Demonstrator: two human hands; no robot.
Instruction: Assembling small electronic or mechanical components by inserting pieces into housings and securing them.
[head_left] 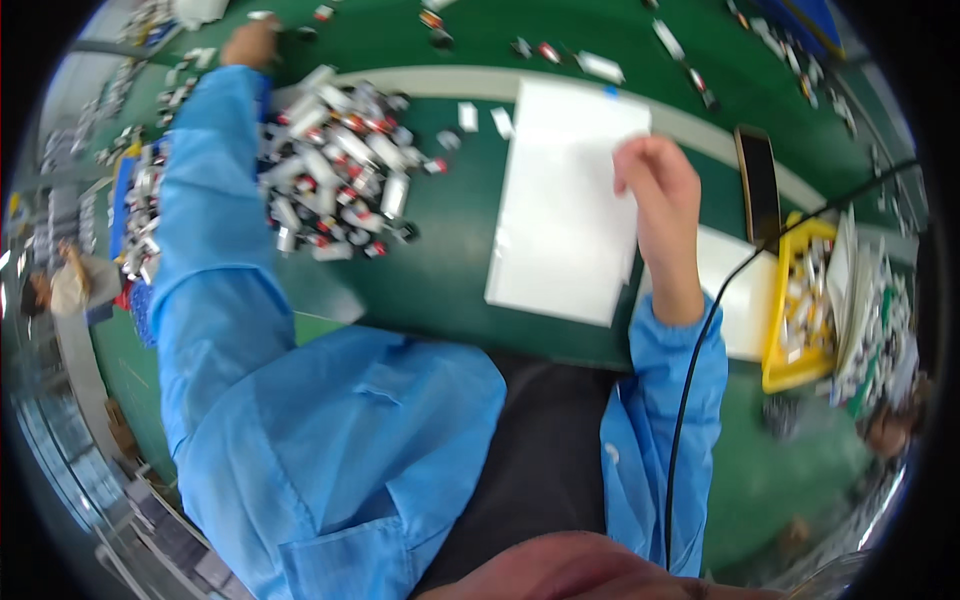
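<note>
My left hand (250, 44) reaches out to the far left, beyond the pile. Motion smears its fingers; a small white piece (260, 15) shows at their tips, and I cannot tell whether they grip it. Over the right edge of a white sheet (565, 220) is my right hand (658, 178), its fingers curled in and closed. Whatever they might hold is hidden. A heap of small white, black and red cylindrical parts (345, 160) lies beside my left forearm. Two small white pieces (468, 117) rest between heap and sheet.
Loose parts (600, 67) are scattered on the green surface beyond the pale strip. A dark phone (757, 185) lies at the right, next to a yellow tray (772, 345) of small parts. A black cable (690, 385) crosses my right sleeve. Another person (90, 285) is at far left.
</note>
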